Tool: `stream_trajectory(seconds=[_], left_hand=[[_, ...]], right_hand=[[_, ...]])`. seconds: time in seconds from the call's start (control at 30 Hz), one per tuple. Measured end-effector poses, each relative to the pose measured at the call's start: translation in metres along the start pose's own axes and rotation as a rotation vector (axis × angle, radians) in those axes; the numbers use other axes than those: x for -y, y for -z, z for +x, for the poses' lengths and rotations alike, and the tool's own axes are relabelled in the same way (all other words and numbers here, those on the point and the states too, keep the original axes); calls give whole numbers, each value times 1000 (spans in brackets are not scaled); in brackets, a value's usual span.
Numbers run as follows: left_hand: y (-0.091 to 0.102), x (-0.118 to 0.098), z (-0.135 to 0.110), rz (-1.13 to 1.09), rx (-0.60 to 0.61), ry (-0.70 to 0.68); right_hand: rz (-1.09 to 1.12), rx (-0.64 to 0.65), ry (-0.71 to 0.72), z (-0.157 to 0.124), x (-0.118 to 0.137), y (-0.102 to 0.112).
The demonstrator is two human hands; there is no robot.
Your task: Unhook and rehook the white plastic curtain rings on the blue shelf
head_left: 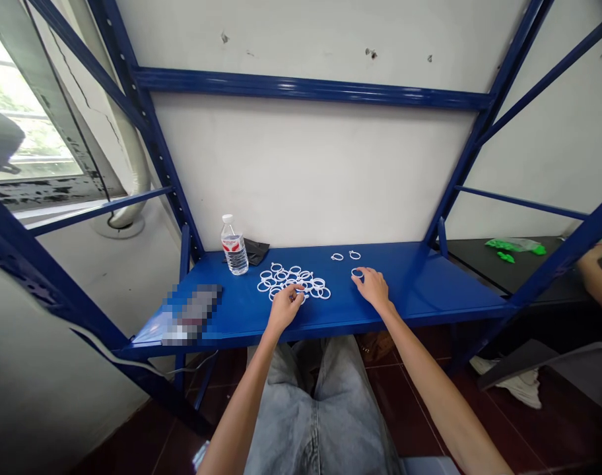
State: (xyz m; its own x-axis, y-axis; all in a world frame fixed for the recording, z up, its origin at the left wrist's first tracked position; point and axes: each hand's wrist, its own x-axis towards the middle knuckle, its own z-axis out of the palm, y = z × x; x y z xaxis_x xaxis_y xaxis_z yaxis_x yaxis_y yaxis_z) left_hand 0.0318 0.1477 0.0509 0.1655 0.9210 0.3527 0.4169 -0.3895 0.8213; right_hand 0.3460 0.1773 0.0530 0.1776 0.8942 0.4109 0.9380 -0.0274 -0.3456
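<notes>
A loose pile of white plastic rings, each with a small tab, lies on the blue metal table. My left hand is at the pile's near edge, its fingers curled in a pinch among the rings; what it grips, if anything, is hidden. Further right, my right hand has thumb and forefinger on a single white ring at the tabletop. Just beyond that hand, two more rings lie apart from the pile: one on the left and one on the right.
A water bottle stands at the back left beside a black pouch. A blurred-out item lies at the table's left end. Blue frame posts rise at both sides. At right, another person's arm is near a black table with green pieces.
</notes>
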Motion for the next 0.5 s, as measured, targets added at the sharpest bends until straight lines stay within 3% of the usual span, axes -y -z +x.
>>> stream_trajectory(seconds=[0.17, 0.5], left_hand=[[0, 0, 0, 2, 0, -3], [-2, 6, 1, 15, 17, -31]], right_hand=[[-53, 74, 116, -3, -17, -2], [406, 144, 343, -26, 41, -2]])
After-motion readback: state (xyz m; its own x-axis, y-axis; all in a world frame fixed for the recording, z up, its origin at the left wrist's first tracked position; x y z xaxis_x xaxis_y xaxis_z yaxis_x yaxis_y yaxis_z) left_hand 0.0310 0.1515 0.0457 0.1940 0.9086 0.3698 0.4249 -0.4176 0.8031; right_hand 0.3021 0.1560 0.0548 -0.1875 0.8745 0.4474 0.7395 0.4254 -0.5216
